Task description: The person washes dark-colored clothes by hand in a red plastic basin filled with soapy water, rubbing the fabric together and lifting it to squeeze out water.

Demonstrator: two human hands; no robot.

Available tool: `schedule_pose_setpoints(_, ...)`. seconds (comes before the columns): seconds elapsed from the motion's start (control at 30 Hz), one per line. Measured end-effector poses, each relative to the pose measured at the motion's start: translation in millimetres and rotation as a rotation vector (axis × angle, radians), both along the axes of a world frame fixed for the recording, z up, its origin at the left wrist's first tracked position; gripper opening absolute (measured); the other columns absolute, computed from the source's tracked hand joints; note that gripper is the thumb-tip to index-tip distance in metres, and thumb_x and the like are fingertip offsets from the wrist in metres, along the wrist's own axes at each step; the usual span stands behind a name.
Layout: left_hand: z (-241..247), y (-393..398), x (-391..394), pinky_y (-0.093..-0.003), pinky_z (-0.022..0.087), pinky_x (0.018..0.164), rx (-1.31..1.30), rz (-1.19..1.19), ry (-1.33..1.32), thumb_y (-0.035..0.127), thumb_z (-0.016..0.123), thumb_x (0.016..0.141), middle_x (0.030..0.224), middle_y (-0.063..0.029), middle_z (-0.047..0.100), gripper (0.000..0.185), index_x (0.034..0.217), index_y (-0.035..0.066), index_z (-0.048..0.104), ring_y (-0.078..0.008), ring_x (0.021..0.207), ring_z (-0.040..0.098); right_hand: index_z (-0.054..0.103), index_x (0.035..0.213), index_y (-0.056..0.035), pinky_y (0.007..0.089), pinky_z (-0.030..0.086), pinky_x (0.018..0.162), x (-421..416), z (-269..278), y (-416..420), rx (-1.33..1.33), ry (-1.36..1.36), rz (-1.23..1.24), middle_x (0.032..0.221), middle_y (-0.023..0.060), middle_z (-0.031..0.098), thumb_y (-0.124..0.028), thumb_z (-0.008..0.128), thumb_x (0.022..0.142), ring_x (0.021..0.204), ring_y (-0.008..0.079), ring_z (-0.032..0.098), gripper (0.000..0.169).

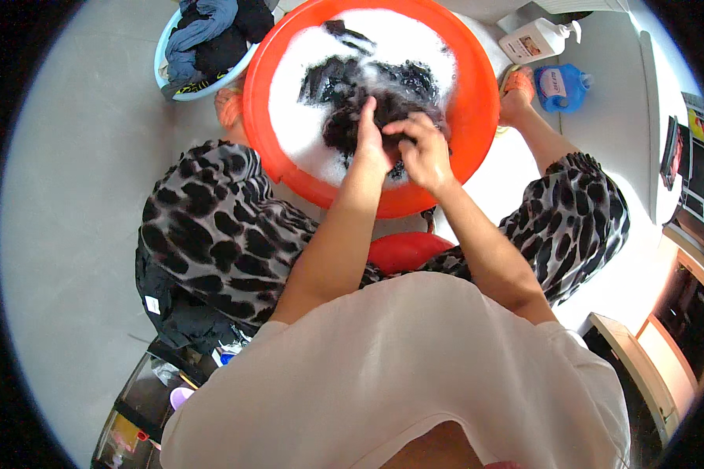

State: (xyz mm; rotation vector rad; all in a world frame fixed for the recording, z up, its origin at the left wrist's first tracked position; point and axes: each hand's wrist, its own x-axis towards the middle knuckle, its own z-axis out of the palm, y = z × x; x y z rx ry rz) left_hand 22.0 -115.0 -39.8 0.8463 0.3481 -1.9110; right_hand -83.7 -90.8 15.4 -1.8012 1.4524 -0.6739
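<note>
A large orange-red plastic basin stands before me, filled with white suds and soaked black cloth. Over the cloth near the basin's front half is my left hand, its thumb side up; its fingers are partly hidden, and whether they grip cloth is unclear. Just to its right my right hand has bent fingers touching or close to the black cloth, and its grip cannot be made out either. The two hands are close together, and both look wet.
A light blue basin of dark and blue clothes stands at the upper left. On the right are a white pump bottle and a blue jug. A red stool shows between my legs. My feet in orange sandals flank the basin.
</note>
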Motion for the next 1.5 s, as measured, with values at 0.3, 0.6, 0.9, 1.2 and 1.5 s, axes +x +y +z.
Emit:
schedule_pose_setpoints(0.3, -34.9, 50.2, 1.7, -0.0382, 0.038, 0.100, -0.542, 0.143, 0.527, 0.054, 0.043, 0.088, 0.136, -0.0097, 0.040, 0.070, 0.140, 0.008, 0.032, -0.0241, 0.119, 0.043, 0.057, 0.120, -0.0135, 0.0448, 0.052, 0.069, 37.8, 53.7, 60.1, -0.142, 0.178, 0.011, 0.096, 0.0185, 0.052, -0.035, 0.064, 0.080, 0.083, 0.0373, 0.059, 0.045)
schedule_pose_setpoints(0.6, 52.7, 32.2, -6.3, -0.0448, 0.052, 0.079, -0.032, -0.143, -0.458, 0.017, 0.051, 0.086, 0.104, -0.0114, 0.062, 0.030, 0.113, 0.005, 0.055, -0.0248, 0.090, 0.063, 0.063, 0.109, 0.0015, 0.0367, 0.048, 0.087, -19.6, -4.3, -52.7, 0.618, -0.102, -0.189, 0.103, 0.0247, 0.064, -0.032, 0.051, 0.086, 0.093, 0.0297, 0.065, 0.042)
schedule_pose_setpoints(0.9, 171.7, 10.5, 21.4, -0.0290, 0.049, 0.079, -0.698, 0.133, -0.838, -0.002, 0.051, 0.078, 0.097, -0.0060, 0.062, 0.022, 0.098, -0.004, 0.061, -0.0174, 0.085, 0.060, 0.047, 0.128, 0.0017, 0.0324, 0.040, 0.096, -39.3, 60.2, 26.2, 0.667, -0.752, 0.190, 0.121, 0.0125, 0.055, -0.064, 0.052, 0.083, 0.109, 0.0174, 0.051, 0.080)
schedule_pose_setpoints(1.2, 178.0, -30.8, 48.4, -0.0315, 0.046, 0.084, -0.828, -0.120, -0.888, 0.004, 0.060, 0.079, 0.108, -0.0066, 0.061, 0.030, 0.110, 0.002, 0.059, -0.0184, 0.095, 0.059, 0.061, 0.100, 0.0034, 0.0296, 0.045, 0.083, -31.5, 72.1, 5.0, 0.571, -0.559, 0.210, 0.095, 0.0093, 0.066, -0.015, 0.067, 0.070, 0.088, 0.0154, 0.057, 0.036)
schedule_pose_setpoints(1.5, 1.4, -11.5, 29.2, -0.0439, 0.041, 0.100, 0.014, -0.132, -0.476, 0.036, 0.063, 0.080, 0.132, -0.0231, 0.040, 0.072, 0.133, -0.003, 0.035, -0.0341, 0.115, 0.048, 0.047, 0.122, 0.0060, 0.0418, 0.048, 0.089, -82.3, -85.1, -83.3, 0.712, -0.105, -0.316, 0.112, 0.0249, 0.058, -0.024, 0.075, 0.063, 0.104, 0.0305, 0.058, 0.072)
